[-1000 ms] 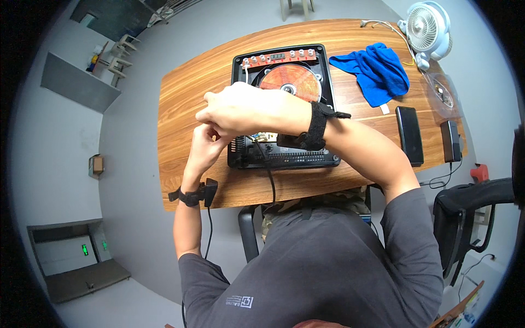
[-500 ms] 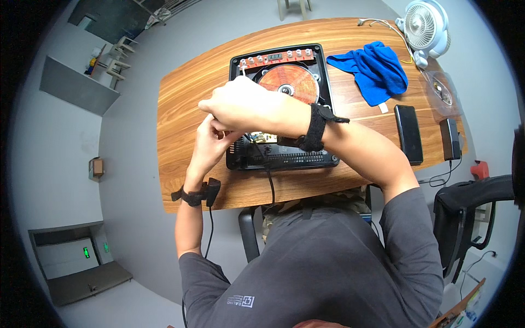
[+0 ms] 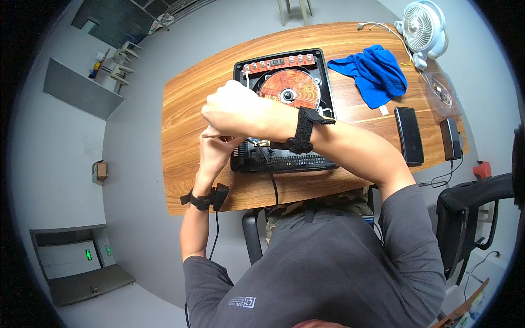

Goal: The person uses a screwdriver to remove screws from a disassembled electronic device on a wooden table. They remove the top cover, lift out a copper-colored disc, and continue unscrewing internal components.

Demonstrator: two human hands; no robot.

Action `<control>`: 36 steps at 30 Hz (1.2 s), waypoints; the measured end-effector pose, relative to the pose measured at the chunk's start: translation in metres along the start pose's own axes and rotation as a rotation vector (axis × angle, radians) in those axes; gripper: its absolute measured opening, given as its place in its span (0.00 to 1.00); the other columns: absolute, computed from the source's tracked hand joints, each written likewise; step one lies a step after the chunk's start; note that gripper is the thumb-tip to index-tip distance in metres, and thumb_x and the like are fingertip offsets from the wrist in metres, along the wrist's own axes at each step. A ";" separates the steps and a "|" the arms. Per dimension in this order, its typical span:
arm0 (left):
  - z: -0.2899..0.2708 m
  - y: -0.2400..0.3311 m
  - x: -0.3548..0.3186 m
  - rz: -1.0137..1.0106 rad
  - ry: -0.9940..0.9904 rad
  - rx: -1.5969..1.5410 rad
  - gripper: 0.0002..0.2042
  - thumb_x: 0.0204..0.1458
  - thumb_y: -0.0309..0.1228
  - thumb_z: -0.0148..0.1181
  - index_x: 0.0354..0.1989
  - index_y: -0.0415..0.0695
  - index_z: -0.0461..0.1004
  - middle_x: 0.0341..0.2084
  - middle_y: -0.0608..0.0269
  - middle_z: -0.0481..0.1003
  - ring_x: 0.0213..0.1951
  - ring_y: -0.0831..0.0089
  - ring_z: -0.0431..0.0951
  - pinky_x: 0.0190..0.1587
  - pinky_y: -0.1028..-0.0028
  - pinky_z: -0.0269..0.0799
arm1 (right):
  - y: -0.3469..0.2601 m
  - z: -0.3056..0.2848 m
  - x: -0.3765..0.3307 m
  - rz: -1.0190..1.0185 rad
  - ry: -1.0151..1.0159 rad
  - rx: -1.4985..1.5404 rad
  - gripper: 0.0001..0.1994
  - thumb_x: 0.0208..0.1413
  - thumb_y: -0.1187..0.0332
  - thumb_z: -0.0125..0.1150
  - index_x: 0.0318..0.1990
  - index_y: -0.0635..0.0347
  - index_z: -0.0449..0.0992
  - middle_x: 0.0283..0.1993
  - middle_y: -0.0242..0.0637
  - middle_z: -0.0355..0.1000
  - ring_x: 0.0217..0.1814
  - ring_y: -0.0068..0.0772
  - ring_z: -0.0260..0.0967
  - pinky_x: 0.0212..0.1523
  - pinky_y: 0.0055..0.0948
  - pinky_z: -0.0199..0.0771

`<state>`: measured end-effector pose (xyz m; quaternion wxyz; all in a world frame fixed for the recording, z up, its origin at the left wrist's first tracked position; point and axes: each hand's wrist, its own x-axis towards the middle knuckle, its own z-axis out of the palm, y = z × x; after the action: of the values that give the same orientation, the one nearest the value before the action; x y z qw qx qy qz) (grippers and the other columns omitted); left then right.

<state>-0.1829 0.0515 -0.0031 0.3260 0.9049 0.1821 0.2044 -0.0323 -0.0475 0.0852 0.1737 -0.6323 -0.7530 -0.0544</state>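
An opened induction cooker (image 3: 330, 82) lies on the table in its black casing. Its round copper coil (image 3: 270, 90) and the red button board (image 3: 262, 65) are exposed. Over the casing's left side my right hand (image 3: 232, 106) is closed, back of the hand upward, the forearm crossing above the cooker. Just below and touching it, my left hand (image 3: 215, 150) has its fingers curled up and closed. What either hand grips, if anything, is hidden behind the fingers. A black power cord (image 3: 274, 183) runs from the casing over the table's front edge.
A blue cloth (image 3: 377, 76) lies right of the cooker. Farther right are a black phone (image 3: 408, 135), a black adapter box (image 3: 450, 139), a clear plastic container (image 3: 442, 93) and a white fan (image 3: 424, 30). A black chair (image 3: 465, 208) stands at the table's right.
Both hands stay together over the cooker's left side, the right one slightly lower and turned a little. The whole view has shifted slightly right.
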 end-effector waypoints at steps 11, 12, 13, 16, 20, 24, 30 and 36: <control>-0.006 -0.013 -0.003 -0.064 -0.122 -0.268 0.10 0.50 0.25 0.74 0.39 0.35 0.82 0.33 0.63 0.83 0.35 0.80 0.79 0.37 0.74 0.74 | 0.009 0.005 -0.009 -0.001 0.057 0.169 0.15 0.51 0.57 0.64 0.32 0.63 0.78 0.24 0.48 0.78 0.27 0.49 0.79 0.30 0.42 0.80; -0.005 -0.013 -0.002 -0.091 -0.111 -0.226 0.10 0.50 0.24 0.74 0.38 0.35 0.82 0.33 0.62 0.83 0.35 0.80 0.79 0.36 0.74 0.74 | 0.008 0.003 -0.009 0.015 0.047 0.142 0.15 0.51 0.57 0.64 0.32 0.63 0.78 0.24 0.48 0.78 0.27 0.50 0.79 0.30 0.42 0.80; -0.005 -0.010 -0.001 -0.121 -0.099 -0.183 0.10 0.50 0.24 0.74 0.38 0.34 0.82 0.32 0.62 0.83 0.34 0.80 0.78 0.36 0.74 0.74 | 0.007 0.001 -0.008 0.030 0.038 0.117 0.15 0.51 0.58 0.64 0.32 0.63 0.78 0.24 0.48 0.77 0.27 0.50 0.79 0.29 0.42 0.79; 0.002 0.007 0.000 -0.041 0.010 -0.144 0.10 0.50 0.24 0.75 0.38 0.33 0.81 0.30 0.61 0.83 0.32 0.80 0.78 0.34 0.74 0.74 | 0.005 0.000 -0.006 0.027 0.026 0.037 0.14 0.51 0.58 0.64 0.31 0.62 0.78 0.23 0.47 0.77 0.26 0.50 0.79 0.28 0.41 0.79; 0.002 0.012 0.004 -0.022 -0.022 -0.012 0.11 0.50 0.26 0.74 0.35 0.35 0.77 0.26 0.64 0.79 0.29 0.80 0.76 0.32 0.75 0.73 | 0.006 0.011 -0.002 0.008 0.059 0.004 0.12 0.52 0.61 0.63 0.33 0.62 0.78 0.24 0.47 0.78 0.27 0.49 0.79 0.28 0.42 0.79; 0.001 0.000 0.003 -0.144 -0.073 -0.198 0.12 0.51 0.26 0.73 0.40 0.33 0.78 0.34 0.60 0.83 0.35 0.79 0.78 0.37 0.73 0.75 | 0.010 0.016 -0.008 -0.024 0.112 0.096 0.12 0.53 0.62 0.63 0.38 0.61 0.76 0.27 0.46 0.78 0.29 0.49 0.80 0.29 0.43 0.79; -0.005 -0.013 -0.004 -0.091 -0.078 -0.292 0.12 0.51 0.25 0.73 0.38 0.35 0.74 0.29 0.64 0.79 0.30 0.81 0.74 0.34 0.76 0.72 | 0.011 0.013 -0.010 -0.033 0.117 0.127 0.12 0.55 0.61 0.62 0.40 0.60 0.77 0.28 0.46 0.78 0.30 0.49 0.80 0.31 0.43 0.79; 0.002 -0.004 -0.001 -0.046 -0.015 -0.094 0.11 0.49 0.26 0.75 0.35 0.34 0.80 0.27 0.66 0.81 0.30 0.82 0.76 0.31 0.75 0.72 | 0.002 -0.008 -0.004 0.033 -0.049 0.011 0.12 0.55 0.61 0.64 0.39 0.60 0.80 0.27 0.46 0.79 0.31 0.48 0.80 0.33 0.43 0.79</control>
<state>-0.1836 0.0523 -0.0074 0.3743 0.8856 0.1908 0.1982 -0.0286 -0.0528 0.0910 0.1597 -0.6447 -0.7469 -0.0318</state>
